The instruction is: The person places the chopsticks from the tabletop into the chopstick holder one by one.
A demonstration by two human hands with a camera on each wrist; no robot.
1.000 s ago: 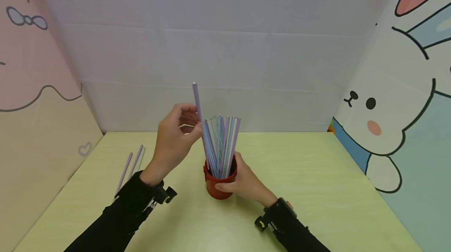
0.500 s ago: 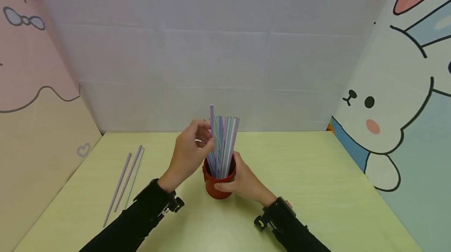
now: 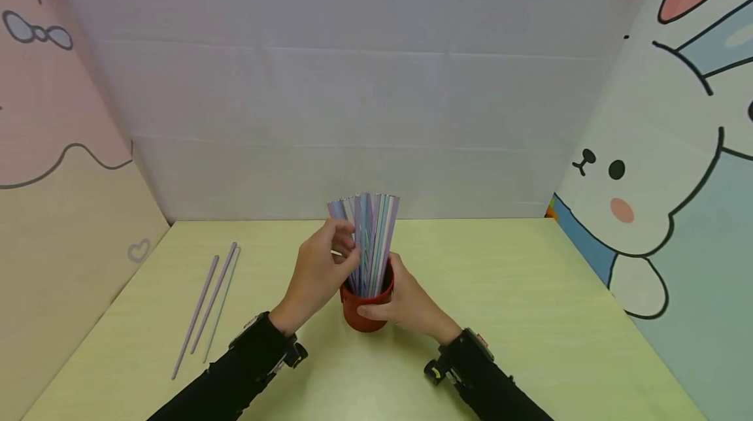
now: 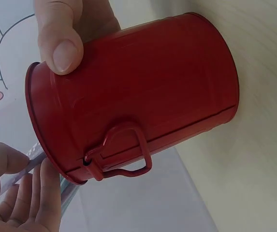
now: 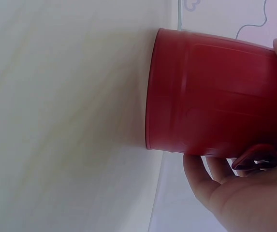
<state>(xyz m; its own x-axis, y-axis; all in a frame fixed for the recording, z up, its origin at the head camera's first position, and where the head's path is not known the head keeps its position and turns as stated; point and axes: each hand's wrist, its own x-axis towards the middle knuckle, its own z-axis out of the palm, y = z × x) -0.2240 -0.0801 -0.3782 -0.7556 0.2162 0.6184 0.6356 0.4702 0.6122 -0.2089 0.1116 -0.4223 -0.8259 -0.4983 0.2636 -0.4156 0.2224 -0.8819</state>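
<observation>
A small red metal bucket point(image 3: 360, 318) stands upright on the table, holding a bunch of purple, blue and clear-looking straws point(image 3: 378, 238). My right hand point(image 3: 414, 303) grips the bucket from its right side, thumb across the front. My left hand point(image 3: 320, 267) is at the left side of the bunch, just above the rim. In the left wrist view its thumb and fingers pinch a purplish straw point(image 4: 36, 161) by the bucket's mouth. The straw's lower end is hidden inside the bucket. A red wire loop point(image 4: 145, 150) is fixed to the bucket's side.
Two purple straws point(image 3: 195, 316) and a pale green straw point(image 3: 221, 305) lie side by side on the left of the light wooden table point(image 3: 559, 316). A white cloth wall point(image 3: 365, 81) rises behind, with cartoon-printed panels at both sides.
My left hand has moved right and down, lowering a purple straw from above the bunch into the bucket until its top is level with the others. My right hand keeps holding the bucket.
</observation>
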